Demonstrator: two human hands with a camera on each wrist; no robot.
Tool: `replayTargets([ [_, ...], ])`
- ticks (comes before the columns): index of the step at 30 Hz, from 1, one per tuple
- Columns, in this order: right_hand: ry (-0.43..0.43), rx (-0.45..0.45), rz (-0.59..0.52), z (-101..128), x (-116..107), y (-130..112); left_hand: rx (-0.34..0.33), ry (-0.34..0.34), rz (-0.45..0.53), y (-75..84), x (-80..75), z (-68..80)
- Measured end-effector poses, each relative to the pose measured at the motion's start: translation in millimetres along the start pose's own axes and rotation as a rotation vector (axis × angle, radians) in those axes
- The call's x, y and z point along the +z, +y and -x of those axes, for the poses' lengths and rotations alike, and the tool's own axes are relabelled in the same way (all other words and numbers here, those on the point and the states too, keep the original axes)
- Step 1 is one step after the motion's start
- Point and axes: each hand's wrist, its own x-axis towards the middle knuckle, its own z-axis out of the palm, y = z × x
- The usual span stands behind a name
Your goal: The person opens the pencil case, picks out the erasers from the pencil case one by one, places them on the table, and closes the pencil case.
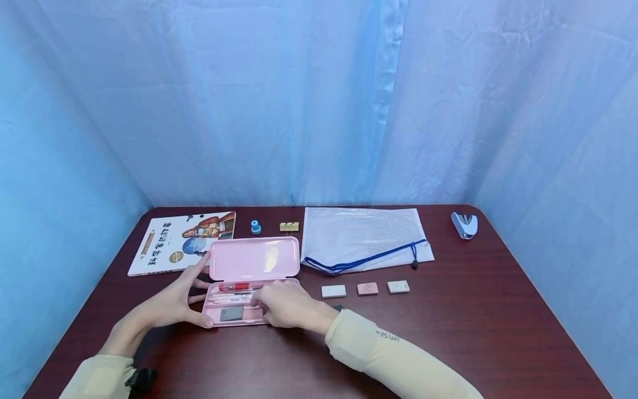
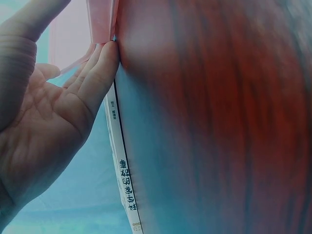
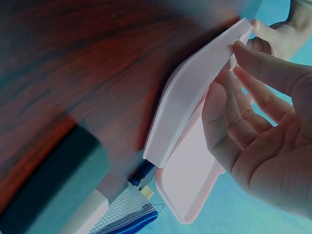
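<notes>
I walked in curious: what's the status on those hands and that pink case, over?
Left hand spread against the pink case, left end. Right hand at its right half, grip unclear. It's open: red pen, gray block inside. No obstruction apparent.

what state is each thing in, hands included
case, open
book, closed, lying flat
red pen, inside case
grey eraser, inside case, lying flat
loose erasers, three in a row, outside case
bag, lying flat
clip, loose, grips no papers
white tool, loose, open or shut unclear
left hand, spread against case
right hand, at case, grip hidden
</notes>
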Motion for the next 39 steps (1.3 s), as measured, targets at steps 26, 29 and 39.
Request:
replayTargets([
  [26,-0.027,0.023,-0.06,-1,-6,1,0.021,0.001,-0.006,-1.6,0.3,-1.5],
  [29,-0.026,0.032,-0.129,5,-14,3,0.023,-0.002,-0.006,-2.1,1.2,-1.7],
  [39,0.031,-0.032,-0.309,48,-40,46,0.011,0.0,-0.006,-1.1,0.6,0.5],
])
